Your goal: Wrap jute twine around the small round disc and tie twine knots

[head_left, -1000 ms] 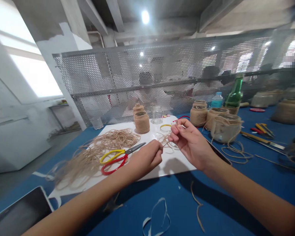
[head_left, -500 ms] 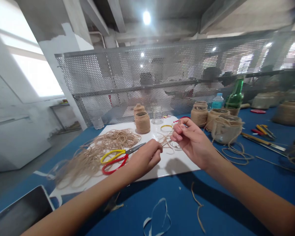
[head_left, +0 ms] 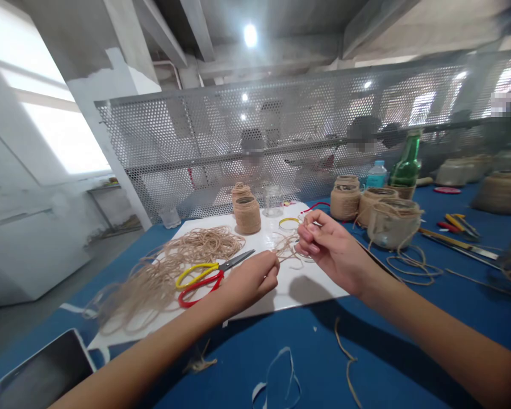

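My left hand [head_left: 255, 276] is closed over the white sheet [head_left: 255, 304], and strands of jute twine [head_left: 286, 253] show at its fingertips. Thumb and fingers of my right hand [head_left: 330, 244] are pinched together to the right of it, a little higher; what sits in the pinch is too small to make out. Scissors [head_left: 221, 270] with one yellow and one red handle lie just left of my left hand, blades partly apart. Beyond them spreads a loose heap of twine [head_left: 196, 247]. A twine-wrapped jar [head_left: 247, 216] stands behind, beside a bare glass jar [head_left: 273, 201].
On the right stand more wrapped jars [head_left: 344, 201], a partly wrapped glass jar [head_left: 394, 224], a green bottle [head_left: 406, 162] and pliers [head_left: 462, 225]. A tablet-like device [head_left: 45, 372] lies front left. A perforated metal screen [head_left: 221, 136] closes off the back; people are behind it.
Both hands stay closed in nearly the same place. My left hand has shifted slightly left and down. The view has tilted a little; nothing on the table has been moved.
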A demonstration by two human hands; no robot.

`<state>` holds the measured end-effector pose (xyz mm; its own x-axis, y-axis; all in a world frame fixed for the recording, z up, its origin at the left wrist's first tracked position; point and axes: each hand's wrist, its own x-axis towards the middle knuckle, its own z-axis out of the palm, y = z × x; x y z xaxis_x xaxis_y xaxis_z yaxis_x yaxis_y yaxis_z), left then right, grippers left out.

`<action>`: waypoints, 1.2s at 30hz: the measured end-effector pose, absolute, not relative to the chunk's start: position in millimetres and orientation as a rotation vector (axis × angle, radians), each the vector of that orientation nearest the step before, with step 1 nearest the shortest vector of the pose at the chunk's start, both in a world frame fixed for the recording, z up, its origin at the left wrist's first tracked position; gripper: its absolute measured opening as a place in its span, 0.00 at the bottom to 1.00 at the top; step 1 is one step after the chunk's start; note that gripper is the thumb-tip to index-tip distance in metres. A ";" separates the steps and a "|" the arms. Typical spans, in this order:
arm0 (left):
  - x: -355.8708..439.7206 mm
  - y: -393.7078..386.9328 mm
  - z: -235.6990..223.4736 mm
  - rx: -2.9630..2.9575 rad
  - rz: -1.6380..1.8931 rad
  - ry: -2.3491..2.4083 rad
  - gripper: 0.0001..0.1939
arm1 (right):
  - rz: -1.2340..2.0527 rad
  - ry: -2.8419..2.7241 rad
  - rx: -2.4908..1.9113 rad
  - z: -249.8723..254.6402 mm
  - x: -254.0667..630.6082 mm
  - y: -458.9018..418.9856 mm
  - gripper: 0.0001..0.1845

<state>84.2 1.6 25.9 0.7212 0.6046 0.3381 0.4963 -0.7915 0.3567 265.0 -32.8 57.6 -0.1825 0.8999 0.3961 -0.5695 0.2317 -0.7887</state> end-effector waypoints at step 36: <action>83.4 -9.8 44.6 2.497 1.197 0.811 0.23 | 0.462 -1.768 -0.842 43.8 262.6 -35.2 0.03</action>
<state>83.4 -9.8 44.6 0.5062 0.5835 0.6350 0.3732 -0.8121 0.4486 262.6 -35.2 43.8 -0.1776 0.7324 0.6573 0.3172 0.6748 -0.6663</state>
